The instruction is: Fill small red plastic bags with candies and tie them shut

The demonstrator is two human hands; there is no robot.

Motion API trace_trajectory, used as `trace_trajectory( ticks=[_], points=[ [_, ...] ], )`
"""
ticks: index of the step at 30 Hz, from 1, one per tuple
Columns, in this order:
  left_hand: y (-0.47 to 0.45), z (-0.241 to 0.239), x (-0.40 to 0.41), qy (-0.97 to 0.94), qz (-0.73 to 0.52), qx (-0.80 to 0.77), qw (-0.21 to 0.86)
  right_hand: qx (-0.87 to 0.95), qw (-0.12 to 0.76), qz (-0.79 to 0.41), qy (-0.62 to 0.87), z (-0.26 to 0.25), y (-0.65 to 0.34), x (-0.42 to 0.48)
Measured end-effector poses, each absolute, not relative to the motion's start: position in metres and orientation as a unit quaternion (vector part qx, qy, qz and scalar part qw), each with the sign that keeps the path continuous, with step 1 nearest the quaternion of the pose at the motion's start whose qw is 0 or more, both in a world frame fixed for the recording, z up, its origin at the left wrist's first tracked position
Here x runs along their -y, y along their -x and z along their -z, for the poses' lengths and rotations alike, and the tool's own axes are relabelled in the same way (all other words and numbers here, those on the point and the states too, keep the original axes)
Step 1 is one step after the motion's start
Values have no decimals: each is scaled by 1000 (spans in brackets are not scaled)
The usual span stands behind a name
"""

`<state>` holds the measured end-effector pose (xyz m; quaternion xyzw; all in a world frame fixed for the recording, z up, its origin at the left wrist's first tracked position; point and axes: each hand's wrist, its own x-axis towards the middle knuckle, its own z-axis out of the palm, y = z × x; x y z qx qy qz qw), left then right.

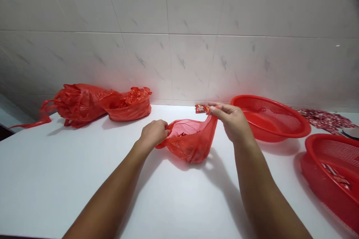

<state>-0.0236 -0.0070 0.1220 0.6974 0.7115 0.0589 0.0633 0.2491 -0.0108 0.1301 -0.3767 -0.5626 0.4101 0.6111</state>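
A small red plastic bag (188, 142) sits on the white table (84, 164) in the middle, its mouth held apart between my two hands. My left hand (153, 133) is closed on the bag's left handle. My right hand (231, 119) pinches the right handle and lifts it a little. The bag bulges at the bottom; what is inside is hidden. Two small red sachets (202, 109) lie just behind my right hand, by the wall.
A heap of red plastic bags (95, 104) lies at the back left. A red round basket (270, 117) stands at the right, another red basket (333, 173) with a few sachets at the near right. Patterned red wrapping (325, 118) lies by the wall.
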Motion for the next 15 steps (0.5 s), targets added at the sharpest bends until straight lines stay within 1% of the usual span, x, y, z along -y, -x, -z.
trace_trajectory(
  ticks=[2, 4, 6, 8, 10, 11, 13, 15],
  points=[
    [28, -138, 4, -690, -109, -714, 50, 509, 669, -411, 352, -140, -248, 9],
    [30, -161, 6, -679, -206, -704, 42, 462, 724, -384, 340, -146, -250, 9],
    [30, -181, 9, -668, -305, -676, 66, 448, 740, -368, 342, -149, -251, 10],
    [26, -192, 12, -666, -359, -643, 121, 455, 734, -365, 349, -151, -253, 10],
    [21, -194, 12, -671, -368, -622, 165, 472, 728, -357, 347, -151, -255, 11],
    [19, -193, 12, -676, -359, -621, 168, 483, 726, -349, 343, -150, -256, 10],
    [16, -190, 12, -685, -334, -634, 133, 510, 718, -339, 331, -148, -258, 10],
    [16, -189, 14, -689, -315, -649, 74, 533, 704, -341, 322, -147, -259, 9]
  ],
)
